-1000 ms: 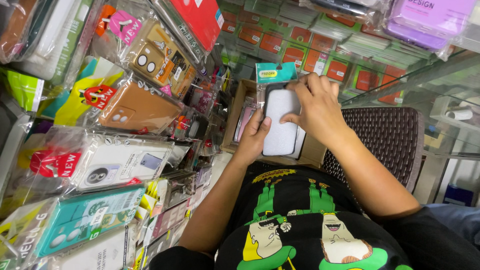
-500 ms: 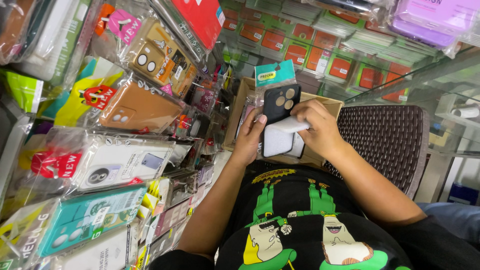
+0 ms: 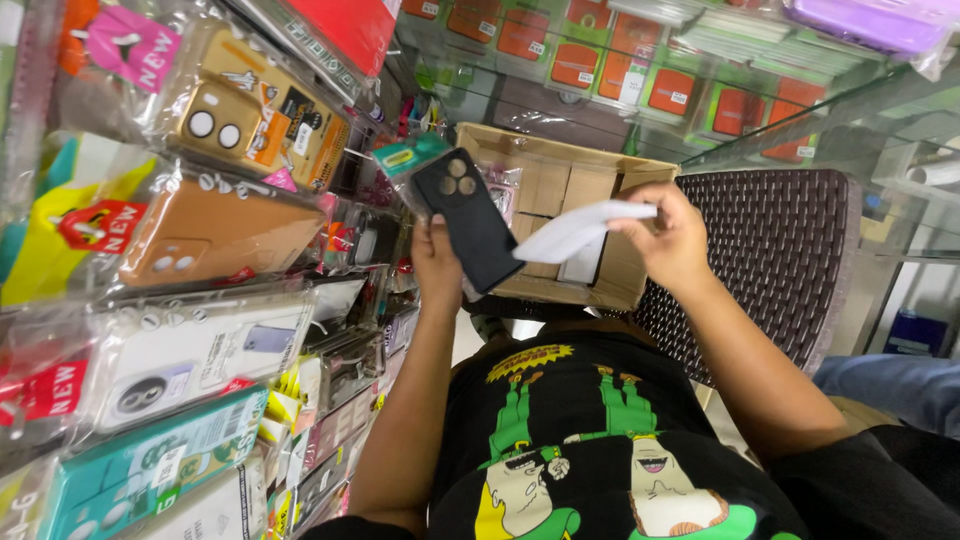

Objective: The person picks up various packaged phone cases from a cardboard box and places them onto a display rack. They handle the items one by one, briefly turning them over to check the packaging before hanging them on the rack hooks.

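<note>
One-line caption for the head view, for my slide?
Left hand holds black phone case; right hand lifts white insert.

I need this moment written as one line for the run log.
left hand: holds black phone case | right hand: holds white insert | behind: open cardboard box

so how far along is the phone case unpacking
Done: the white insert is out of the black phone case, pinched in the right hand. In hand: the left hand holds the case with its clear packet behind. Left: case and insert are both held over the cardboard box, neither set down.
</note>
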